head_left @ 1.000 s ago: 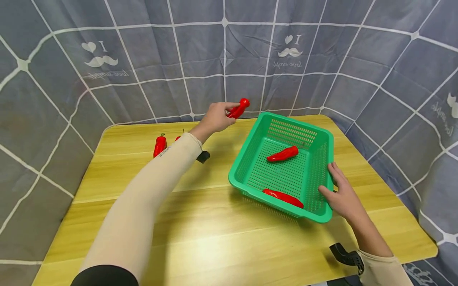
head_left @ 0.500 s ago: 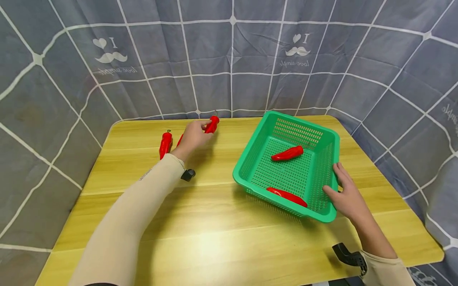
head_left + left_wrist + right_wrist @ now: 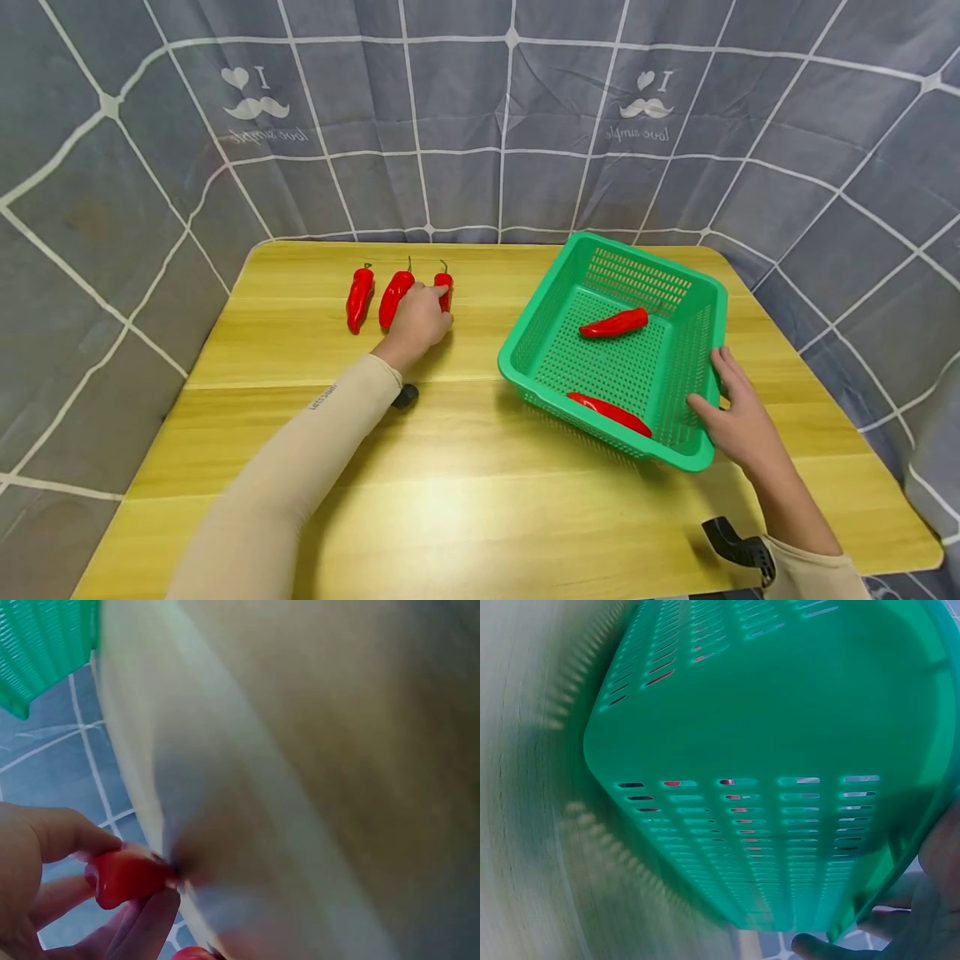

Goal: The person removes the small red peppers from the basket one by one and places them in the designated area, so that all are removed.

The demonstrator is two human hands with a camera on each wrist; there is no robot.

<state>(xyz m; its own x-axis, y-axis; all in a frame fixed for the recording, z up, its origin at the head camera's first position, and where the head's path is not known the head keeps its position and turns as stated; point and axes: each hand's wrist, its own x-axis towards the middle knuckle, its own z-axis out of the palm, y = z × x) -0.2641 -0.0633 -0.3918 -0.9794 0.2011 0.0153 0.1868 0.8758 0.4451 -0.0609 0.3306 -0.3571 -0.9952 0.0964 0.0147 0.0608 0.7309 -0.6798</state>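
Observation:
My left hand (image 3: pixel 420 318) is at the back of the table, thumb and fingers around a red chili pepper (image 3: pixel 445 283) with its green stem pointing away. The left wrist view shows this pepper (image 3: pixel 127 879) pinched between thumb and fingertips. Just left of the hand lies a second red chili pepper (image 3: pixel 393 298), partly covered by it, and a third (image 3: pixel 360 298) lies farther left. My right hand (image 3: pixel 742 414) grips the right rim of a green plastic basket (image 3: pixel 517 346). Two red peppers lie inside, one mid-floor (image 3: pixel 615 323) and one along the near wall (image 3: pixel 611 413).
The yellow wooden table (image 3: pixel 450 500) has rounded corners. A grey curtain (image 3: pixel 465 108) with white lines hangs behind it and at both sides. A black wrist mount (image 3: pixel 731 546) on the right forearm sits low over the table's front right.
The left hand has set the red pepper down from the air beside the basket to the right end of the row, moving left and nearer. The right hand stays on the basket's rim.

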